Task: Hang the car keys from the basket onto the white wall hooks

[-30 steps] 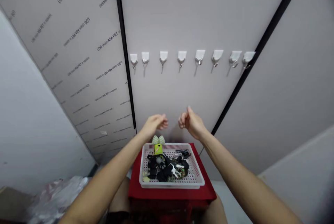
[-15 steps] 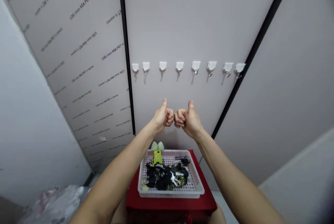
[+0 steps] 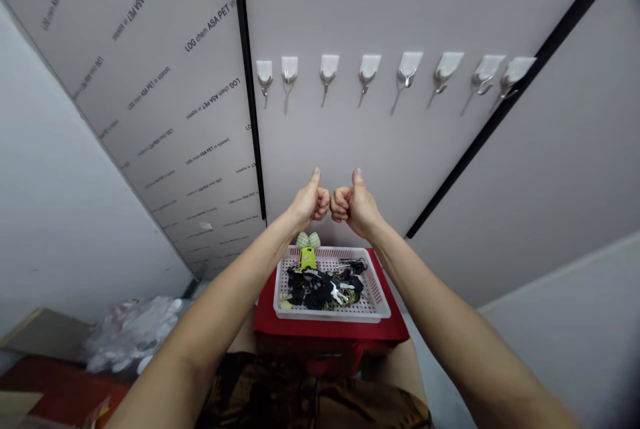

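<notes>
- Up front, filling the view, a grey wall panel (image 3: 320, 9) meets a second panel printed over and over with "LOG chem ASA PET" (image 3: 150, 116), and a black joint strip (image 3: 249, 82) runs between them.
- Down low, a red box (image 3: 330, 332) sits over the person's lap, and a white plastic bag (image 3: 133, 336) lies off to the left.
- On top of the red box, a white perforated plastic basket (image 3: 330, 314) sits below the hands, not touched by either.
- Across the panel, a row of eight white adhesive hooks (image 3: 405, 76) with metal arms runs well above the hands, and nothing hangs from any of them.
- In the basket, a heap of key bunches (image 3: 315, 289) with black fobs and cords lies all together: every key in view is in there, and none is in a hand or up on the row.
- At the heap's far end stands a lime-green tag (image 3: 307, 258), with a green-checked bow (image 3: 308, 240) just behind it at the rim.
- Now the hands: the left hand (image 3: 307, 202) and the right hand (image 3: 354, 206) are both closed in fists, thumbs up, knuckles just beside each other, and neither has hold of anything.
</notes>
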The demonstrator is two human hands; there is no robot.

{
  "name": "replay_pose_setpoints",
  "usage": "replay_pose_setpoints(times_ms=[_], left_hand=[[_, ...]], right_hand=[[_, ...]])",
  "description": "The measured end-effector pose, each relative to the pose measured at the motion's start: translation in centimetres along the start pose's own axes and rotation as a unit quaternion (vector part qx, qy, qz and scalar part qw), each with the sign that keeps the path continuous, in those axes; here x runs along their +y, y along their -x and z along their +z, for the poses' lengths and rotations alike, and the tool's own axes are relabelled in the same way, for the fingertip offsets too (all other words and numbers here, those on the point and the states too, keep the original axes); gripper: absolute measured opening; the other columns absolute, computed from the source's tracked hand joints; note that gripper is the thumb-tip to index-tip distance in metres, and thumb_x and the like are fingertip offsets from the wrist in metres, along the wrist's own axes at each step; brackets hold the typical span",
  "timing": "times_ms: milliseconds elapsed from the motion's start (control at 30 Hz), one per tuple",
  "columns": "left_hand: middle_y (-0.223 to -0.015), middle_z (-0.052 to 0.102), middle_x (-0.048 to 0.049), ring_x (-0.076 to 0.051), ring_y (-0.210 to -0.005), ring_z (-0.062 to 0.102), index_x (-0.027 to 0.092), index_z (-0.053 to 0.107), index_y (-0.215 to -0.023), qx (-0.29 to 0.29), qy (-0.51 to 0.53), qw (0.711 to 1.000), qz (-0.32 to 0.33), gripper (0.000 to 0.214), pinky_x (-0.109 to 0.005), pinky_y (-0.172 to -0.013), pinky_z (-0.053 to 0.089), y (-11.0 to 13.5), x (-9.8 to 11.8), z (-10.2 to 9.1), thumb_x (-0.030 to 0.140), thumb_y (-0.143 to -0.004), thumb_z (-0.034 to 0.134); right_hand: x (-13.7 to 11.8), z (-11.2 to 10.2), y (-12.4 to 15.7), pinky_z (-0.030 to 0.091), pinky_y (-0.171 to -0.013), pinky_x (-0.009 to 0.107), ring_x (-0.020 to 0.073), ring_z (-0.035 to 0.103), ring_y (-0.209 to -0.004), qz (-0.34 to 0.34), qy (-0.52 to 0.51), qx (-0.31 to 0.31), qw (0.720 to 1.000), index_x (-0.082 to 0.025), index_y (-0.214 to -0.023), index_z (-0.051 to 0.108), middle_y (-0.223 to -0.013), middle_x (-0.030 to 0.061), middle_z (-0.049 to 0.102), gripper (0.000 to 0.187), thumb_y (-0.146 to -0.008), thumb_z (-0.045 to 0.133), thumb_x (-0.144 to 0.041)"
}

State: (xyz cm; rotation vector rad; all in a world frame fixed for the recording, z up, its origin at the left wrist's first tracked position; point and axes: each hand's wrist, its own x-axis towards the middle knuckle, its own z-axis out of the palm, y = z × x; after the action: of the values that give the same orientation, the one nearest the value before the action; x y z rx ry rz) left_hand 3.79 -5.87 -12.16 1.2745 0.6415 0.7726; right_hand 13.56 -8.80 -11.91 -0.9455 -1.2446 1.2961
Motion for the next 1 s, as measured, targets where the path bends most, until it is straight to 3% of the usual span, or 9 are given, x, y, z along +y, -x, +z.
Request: replay_pose_setpoints(times_ms=[100,167,267,367,467,567,633,833,1000], left_hand=[[-0.031,0.031,0.0038,-0.003,-0.027,0.026,0.015,0.033,-0.039,0.024,-0.052,0.998,0.002,0.054,-0.017,-0.034,0.017,0.4,-1.1,-1.0,0.058,-0.065,0.013],[-0.035,0.038,0.0032,-0.004,-0.032,0.032,0.015,0.039,-0.042,0.056,-0.117,0.992,0.003,0.048,-0.018,-0.037,0.023,1.1,-2.7,-2.3,0.054,-0.065,0.023],[-0.041,0.043,0.0035,-0.006,-0.040,0.038,0.014,0.045,-0.048,0.094,-0.236,0.967,0.018,0.031,-0.018,-0.043,0.028,2.7,-6.1,-4.5,0.042,-0.060,0.043],[-0.052,0.052,0.0016,-0.009,-0.050,0.043,0.015,0.053,-0.056,0.077,-0.317,0.945,0.038,0.016,-0.019,-0.050,0.031,4.7,-9.2,-5.6,0.031,-0.056,0.050],[-0.071,0.057,-0.0012,-0.014,-0.067,0.048,0.020,0.058,-0.071,0.045,-0.347,0.933,0.080,0.018,-0.022,-0.063,0.033,6.0,-10.7,-5.1,0.024,-0.054,0.053],[-0.084,0.057,-0.0022,-0.017,-0.081,0.046,0.023,0.057,-0.081,0.023,-0.320,0.940,0.113,0.028,-0.024,-0.073,0.031,6.1,-10.7,-3.9,0.023,-0.054,0.055],[-0.079,0.058,-0.0020,-0.016,-0.075,0.047,0.021,0.057,-0.081,0.001,-0.269,0.959,0.093,0.024,-0.023,-0.068,0.033,5.8,-10.1,-3.3,0.025,-0.057,0.052],[-0.053,0.049,0.0014,-0.007,-0.050,0.041,0.013,0.057,-0.062,0.005,-0.078,0.996,0.043,0.020,-0.018,-0.050,0.030,3.9,-7.0,-2.0,0.032,-0.059,0.051],[-0.052,0.047,0.0016,-0.006,-0.049,0.043,0.013,0.053,-0.068,0.011,0.115,0.991,0.072,0.028,-0.019,-0.050,0.030,2.2,-2.1,0.0,0.038,-0.054,0.055]], right_hand=[[1.3,0.0,0.1,0.023,-0.035,0.020,0.0046,0.025,-0.027,0.006,0.073,0.012,0.997,-0.018,-0.037,0.028,-0.030,-0.0055,0.027,0.055,-0.067,0.008,-0.059],[3.0,-0.3,0.7,0.024,-0.037,0.020,0.0053,0.029,-0.031,0.004,0.181,0.018,0.983,-0.017,-0.039,0.032,-0.033,-0.0048,0.031,0.051,-0.066,0.017,-0.057],[6.8,-1.2,2.6,0.024,-0.041,0.019,0.0061,0.034,-0.040,0.011,0.392,-0.008,0.920,-0.015,-0.046,0.044,-0.041,-0.0036,0.040,0.037,-0.059,0.043,-0.049],[10.1,-2.0,4.4,0.023,-0.043,0.019,0.0064,0.035,-0.044,0.037,0.526,-0.068,0.847,-0.015,-0.050,0.050,-0.046,-0.0035,0.044,0.020,-0.052,0.055,-0.034],[10.9,-2.3,5.1,0.023,-0.042,0.018,0.0065,0.035,-0.043,0.050,0.537,-0.111,0.835,-0.015,-0.051,0.053,-0.044,-0.0039,0.044,0.014,-0.058,0.049,-0.026],[9.0,-2.2,4.7,0.027,-0.044,0.017,0.0076,0.040,-0.048,0.032,0.478,-0.143,0.866,-0.016,-0.065,0.058,-0.050,-0.0039,0.049,0.018,-0.062,0.044,-0.027],[7.0,-2.1,4.3,0.028,-0.045,0.017,0.0078,0.041,-0.049,0.023,0.461,-0.146,0.875,-0.016,-0.070,0.059,-0.053,-0.0036,0.051,0.022,-0.062,0.045,-0.029],[0.3,-1.9,3.5,0.029,-0.044,0.018,0.0075,0.040,-0.047,-0.014,0.501,-0.076,0.862,-0.014,-0.070,0.060,-0.052,-0.0020,0.053,0.025,-0.061,0.046,-0.033],[-5.7,-0.9,2.1,0.031,-0.045,0.019,0.0091,0.042,-0.048,-0.109,0.529,-0.055,0.840,-0.016,-0.068,0.060,-0.055,-0.0003,0.056,0.020,-0.062,0.046,-0.028]])
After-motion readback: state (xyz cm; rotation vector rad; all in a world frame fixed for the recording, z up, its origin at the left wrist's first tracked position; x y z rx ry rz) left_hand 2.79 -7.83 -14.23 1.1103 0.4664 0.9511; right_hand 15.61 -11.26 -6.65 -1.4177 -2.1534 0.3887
